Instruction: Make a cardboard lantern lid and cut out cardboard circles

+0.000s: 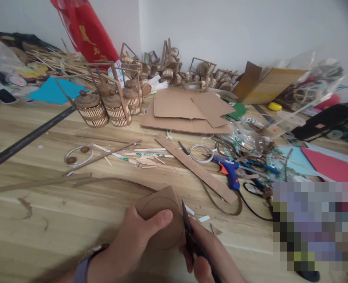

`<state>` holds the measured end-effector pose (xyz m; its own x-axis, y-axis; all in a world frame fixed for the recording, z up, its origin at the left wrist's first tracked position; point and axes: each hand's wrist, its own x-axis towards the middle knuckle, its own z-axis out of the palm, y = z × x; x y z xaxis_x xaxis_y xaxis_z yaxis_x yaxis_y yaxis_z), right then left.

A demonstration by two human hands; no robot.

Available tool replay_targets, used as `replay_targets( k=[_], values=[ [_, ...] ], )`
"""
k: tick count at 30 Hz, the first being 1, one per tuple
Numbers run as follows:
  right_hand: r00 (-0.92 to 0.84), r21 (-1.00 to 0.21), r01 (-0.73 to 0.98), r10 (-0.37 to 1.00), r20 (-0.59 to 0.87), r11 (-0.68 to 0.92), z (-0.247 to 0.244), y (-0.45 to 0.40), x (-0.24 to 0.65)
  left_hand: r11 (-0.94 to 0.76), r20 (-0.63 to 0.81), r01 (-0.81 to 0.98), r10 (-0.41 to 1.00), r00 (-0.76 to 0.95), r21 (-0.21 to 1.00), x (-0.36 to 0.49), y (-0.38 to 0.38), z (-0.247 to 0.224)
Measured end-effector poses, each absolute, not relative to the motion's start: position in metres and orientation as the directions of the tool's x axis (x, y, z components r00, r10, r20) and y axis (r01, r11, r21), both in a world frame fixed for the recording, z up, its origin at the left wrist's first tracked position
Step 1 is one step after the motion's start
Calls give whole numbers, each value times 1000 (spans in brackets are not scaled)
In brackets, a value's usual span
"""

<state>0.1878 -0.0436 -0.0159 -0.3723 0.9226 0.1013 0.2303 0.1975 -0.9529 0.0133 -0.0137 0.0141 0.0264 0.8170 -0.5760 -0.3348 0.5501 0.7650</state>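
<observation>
My left hand [135,232] grips a piece of brown cardboard [165,204], its thumb lying across the top face. A circle is drawn on that cardboard. My right hand [206,251] is wrapped round black-handled scissors [188,228]. The scissors' blades point away from me along the cardboard's right edge; whether they bite into it I cannot tell. Just beyond lie small white paper scraps [204,218] and a long cardboard strip [197,169]. A blue glue gun [231,171] with an orange trigger rests to the right of that strip.
Lidded basket-like models [90,110] with tall handles stand at the back left, near a red bag [88,31]. Flat cardboard sheets [180,104] lie at the back centre. Thin wooden sticks [147,160], tape rings [201,153] and plastic wrappers are scattered mid-table. A cardboard box [268,84] sits back right.
</observation>
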Motion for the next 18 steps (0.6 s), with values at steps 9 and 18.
replay_targets(
  k=[9, 18],
  values=[
    [-371, -968, 226, 928, 21, 112, -12, -44, 186, 553, -579, -309, 815, 9, 774, 14, -12, 18],
    [-340, -970, 216, 940, 31, 110, -21, -47, 185, 543, -549, -321, 832, 81, 776, 12, -14, 18]
  ],
)
